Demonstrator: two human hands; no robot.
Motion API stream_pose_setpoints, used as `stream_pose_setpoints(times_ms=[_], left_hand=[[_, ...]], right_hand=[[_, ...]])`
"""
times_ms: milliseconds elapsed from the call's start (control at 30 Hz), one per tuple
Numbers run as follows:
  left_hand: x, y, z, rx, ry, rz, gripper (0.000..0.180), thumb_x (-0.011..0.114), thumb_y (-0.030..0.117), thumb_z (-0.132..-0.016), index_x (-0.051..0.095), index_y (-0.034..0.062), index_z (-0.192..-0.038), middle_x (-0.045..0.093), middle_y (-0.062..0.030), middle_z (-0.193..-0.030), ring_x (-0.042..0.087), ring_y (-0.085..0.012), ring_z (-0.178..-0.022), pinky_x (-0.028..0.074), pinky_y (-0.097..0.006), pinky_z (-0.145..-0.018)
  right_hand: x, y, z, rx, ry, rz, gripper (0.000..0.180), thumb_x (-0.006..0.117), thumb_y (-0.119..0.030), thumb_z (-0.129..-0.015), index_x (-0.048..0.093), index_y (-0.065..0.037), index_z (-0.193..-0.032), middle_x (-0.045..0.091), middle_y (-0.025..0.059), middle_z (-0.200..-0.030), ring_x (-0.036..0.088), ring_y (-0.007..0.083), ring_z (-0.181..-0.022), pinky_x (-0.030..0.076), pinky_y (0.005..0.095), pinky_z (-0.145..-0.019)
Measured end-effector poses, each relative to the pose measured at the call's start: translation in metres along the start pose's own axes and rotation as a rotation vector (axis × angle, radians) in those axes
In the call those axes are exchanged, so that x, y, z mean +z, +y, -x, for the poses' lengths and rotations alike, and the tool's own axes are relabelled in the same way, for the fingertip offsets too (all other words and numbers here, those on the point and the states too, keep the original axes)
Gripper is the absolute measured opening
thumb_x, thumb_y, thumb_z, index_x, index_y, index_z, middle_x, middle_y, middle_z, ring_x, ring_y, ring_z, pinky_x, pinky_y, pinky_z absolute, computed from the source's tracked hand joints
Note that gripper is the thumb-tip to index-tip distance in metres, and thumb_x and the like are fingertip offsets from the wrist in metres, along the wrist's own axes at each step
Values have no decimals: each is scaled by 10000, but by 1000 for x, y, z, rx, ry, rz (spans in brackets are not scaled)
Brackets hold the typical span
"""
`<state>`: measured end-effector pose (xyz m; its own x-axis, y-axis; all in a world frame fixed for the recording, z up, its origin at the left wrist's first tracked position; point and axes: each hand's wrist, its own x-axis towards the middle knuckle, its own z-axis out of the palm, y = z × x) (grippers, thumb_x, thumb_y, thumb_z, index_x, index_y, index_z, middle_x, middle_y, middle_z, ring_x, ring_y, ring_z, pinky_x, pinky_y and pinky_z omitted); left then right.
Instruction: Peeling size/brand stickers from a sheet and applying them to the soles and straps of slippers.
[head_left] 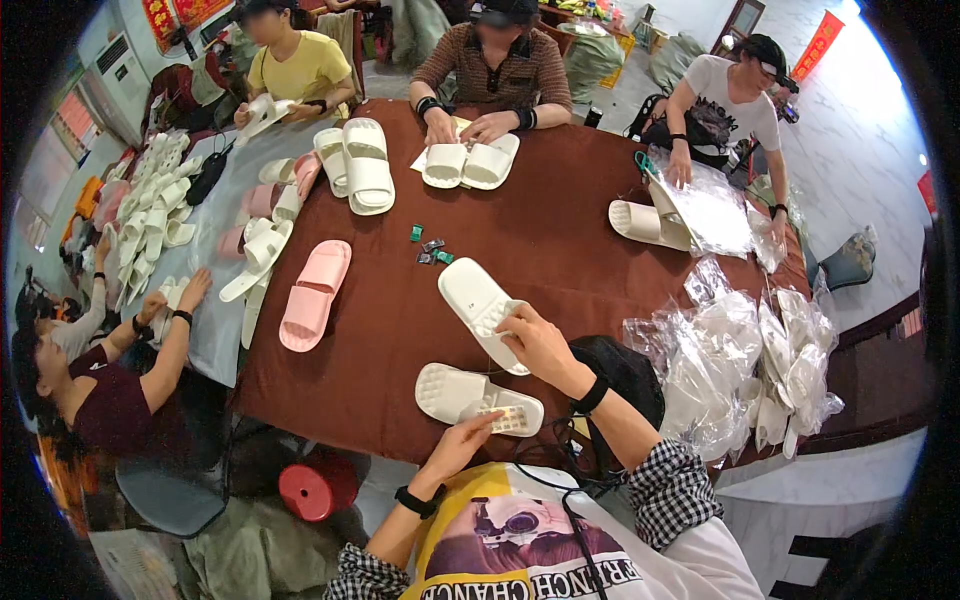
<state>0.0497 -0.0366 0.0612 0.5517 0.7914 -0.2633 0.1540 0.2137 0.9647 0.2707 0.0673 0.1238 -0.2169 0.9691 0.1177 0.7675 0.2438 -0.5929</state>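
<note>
My right hand grips a white slipper by its near right edge, fingers closed on it. The face turned up shows no strap and carries a small dark mark. Closer to me, a second white slipper lies on the brown tablecloth with its strap upward. Pinched in my left hand is a small pale sheet of stickers, held over the right end of that second slipper. Part of the sheet is under my fingers.
Small green and dark packets and a pink slipper lie left of my hands. Bagged white slippers pile up at right. Co-workers handle slippers across the table and at left. A red stool stands below the table edge.
</note>
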Motion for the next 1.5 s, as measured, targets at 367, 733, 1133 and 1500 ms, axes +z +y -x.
stream_pose_setpoints(times_ms=[367,733,1133,1500], left_hand=[[-67,-5,4,20,405,-250,347,550,55,-918,654,80,-1249,685,-184,-1165,667,-293,-1079,507,-353,-909],[-48,-10,9,66,364,-195,357,533,68,-951,646,105,-1287,666,-152,-1245,638,-186,-1078,478,-304,-926],[-52,-14,20,-19,476,-44,386,522,45,-956,605,67,-1332,677,-123,-1177,606,-144,-1030,468,-283,-916],[-48,-23,17,-8,576,152,404,505,14,-970,550,21,-1371,620,-33,-1261,574,-97,-1043,447,-226,-892]], right_hand=[[3,7,31,61,119,-284,176,613,-45,-876,657,-39,-1046,573,179,-1080,611,376,-982,520,432,-831],[10,45,30,-55,-86,438,301,712,-237,-825,645,-87,-1076,653,101,-1053,579,319,-1094,476,447,-898],[-15,8,54,68,-493,288,842,782,-123,-724,387,-159,-1467,524,199,-1349,549,372,-1195,486,427,-942],[-5,-6,50,626,-120,-2078,378,469,-76,-1029,432,-17,-1400,623,59,-1200,638,152,-1044,555,229,-885]])
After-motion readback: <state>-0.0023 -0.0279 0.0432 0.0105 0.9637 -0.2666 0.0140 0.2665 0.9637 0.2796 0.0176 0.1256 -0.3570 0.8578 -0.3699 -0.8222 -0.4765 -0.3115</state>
